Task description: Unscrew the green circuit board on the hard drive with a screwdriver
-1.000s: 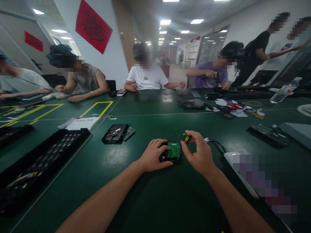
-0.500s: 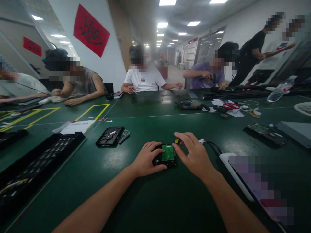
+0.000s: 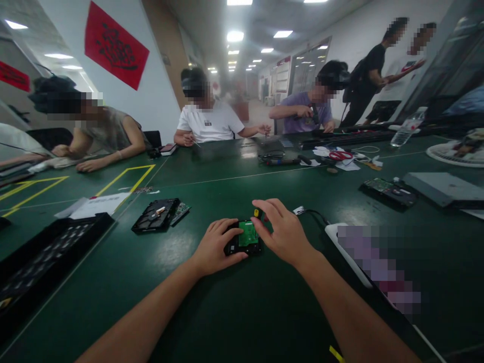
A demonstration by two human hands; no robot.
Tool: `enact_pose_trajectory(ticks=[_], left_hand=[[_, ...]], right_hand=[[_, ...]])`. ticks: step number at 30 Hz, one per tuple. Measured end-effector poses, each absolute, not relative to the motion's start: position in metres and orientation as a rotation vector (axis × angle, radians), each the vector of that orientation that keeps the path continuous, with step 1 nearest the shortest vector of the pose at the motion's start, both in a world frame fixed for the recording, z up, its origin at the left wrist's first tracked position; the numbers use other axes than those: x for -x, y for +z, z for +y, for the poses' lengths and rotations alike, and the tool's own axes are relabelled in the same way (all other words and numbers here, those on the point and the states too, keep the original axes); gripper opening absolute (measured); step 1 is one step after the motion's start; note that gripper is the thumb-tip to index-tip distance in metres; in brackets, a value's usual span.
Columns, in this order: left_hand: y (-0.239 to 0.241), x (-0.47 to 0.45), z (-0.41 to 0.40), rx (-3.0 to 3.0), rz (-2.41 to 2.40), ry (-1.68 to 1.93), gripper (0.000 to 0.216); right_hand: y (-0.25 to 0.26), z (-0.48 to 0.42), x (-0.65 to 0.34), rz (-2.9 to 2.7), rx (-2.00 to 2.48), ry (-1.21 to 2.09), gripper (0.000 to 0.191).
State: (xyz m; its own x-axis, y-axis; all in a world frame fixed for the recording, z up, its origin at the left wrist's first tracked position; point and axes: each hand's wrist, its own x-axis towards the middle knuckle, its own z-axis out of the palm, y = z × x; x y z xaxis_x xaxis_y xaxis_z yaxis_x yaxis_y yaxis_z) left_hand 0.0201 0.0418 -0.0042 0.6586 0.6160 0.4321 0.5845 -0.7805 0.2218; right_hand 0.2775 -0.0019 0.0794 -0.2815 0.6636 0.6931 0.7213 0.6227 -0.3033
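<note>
Dark green matting, smooth and faintly glossy under the ceiling strip lights, covers the long table (image 3: pixel 234 312), with yellow tape lines (image 3: pixel 128 176) marking rectangles at ten o'clock.

At the centre lies a small hard drive (image 3: pixel 244 238), a black metal block with a bright green circuit board facing up. The left hand (image 3: pixel 214 247) clasps its left edge, fingers curled over the top and thumb pressed against the near side. The right hand (image 3: pixel 282 232) arches over its right edge, index finger and thumb pinching a stubby yellow-capped tool (image 3: pixel 257 213) that stands at the drive's far corner; its tip is hidden.

At ten o'clock from the hands, well apart, sits a second hard drive (image 3: pixel 155 215), black and ribbed, with a loose green board (image 3: pixel 180 212) touching its right side. A long black slotted tray (image 3: pixel 49 247) runs along at nine o'clock, and a white printed sheet (image 3: pixel 96 205) lies just beyond it, its text too small to read. A thin black cable (image 3: pixel 313 213) curves away at two o'clock.

High at eleven o'clock hangs a red diamond banner (image 3: pixel 115 45) with brushed black characters. A clear plastic water bottle (image 3: pixel 408 126) stands far off at two o'clock, its label unreadable. Other people sit along the far edge.
</note>
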Motion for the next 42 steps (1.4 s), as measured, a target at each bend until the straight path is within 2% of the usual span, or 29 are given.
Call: enact_pose_trajectory(ticks=[42], left_hand=[[-0.0042, -0.0192, 0.0435, -2.778, 1.035, 0.734, 0.062]], right_hand=[[0.0745, -0.0033, -0.2793, -1.939, 1.146, 0.000, 0.030]])
